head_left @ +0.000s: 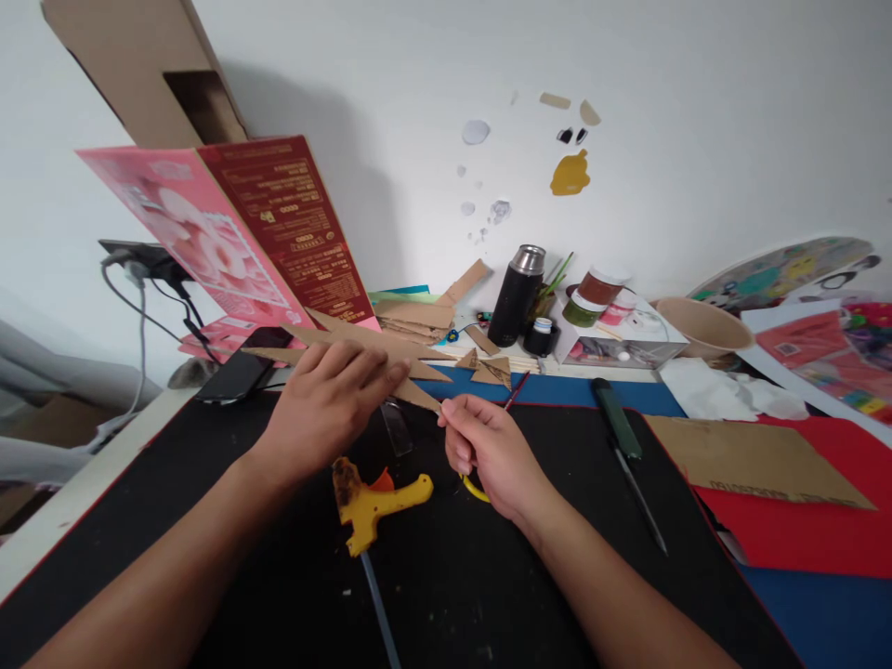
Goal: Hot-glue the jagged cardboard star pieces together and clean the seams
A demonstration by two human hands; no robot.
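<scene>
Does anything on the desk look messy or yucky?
Yes: the yellow glue gun has dark brown stains at one end, as if scorched, unlike its clean handle. A few pale specks also litter the black mat beside it.

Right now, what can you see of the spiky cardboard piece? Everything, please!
The spiky cardboard piece looks flat and brown, with long points to both sides. The left hand covers its middle; the right hand is at one tip. It's by the far edge of the black mat; I can't tell if they touch.
</scene>
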